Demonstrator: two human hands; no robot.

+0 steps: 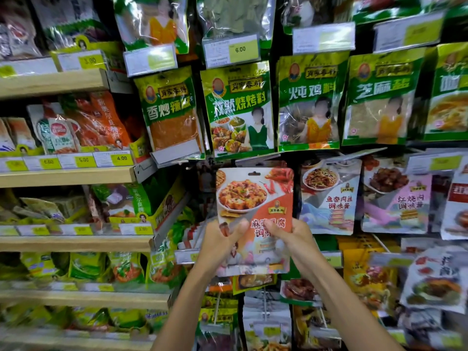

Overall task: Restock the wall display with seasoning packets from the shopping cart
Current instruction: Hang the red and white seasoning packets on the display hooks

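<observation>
Between the left grip [220, 240] and the right grip [293, 236], a seasoning packet [253, 196] stands upright before the wall display [206, 178], hang hole [254, 173] on top. The left grip pinches its lower left edge, thumb on the front; the right grip clasps its lower right edge. Green packets [238, 107] hang just above; wooden shelves [68, 176] lie to the left.

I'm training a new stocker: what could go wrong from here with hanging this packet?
Both the left hand and right hand grip the tofu packet near its lower half, so the hang hole at the top may waver and miss the peg, which is hidden behind it. Its top edge sits just under the green packet; lifting could knock that loose.
</observation>
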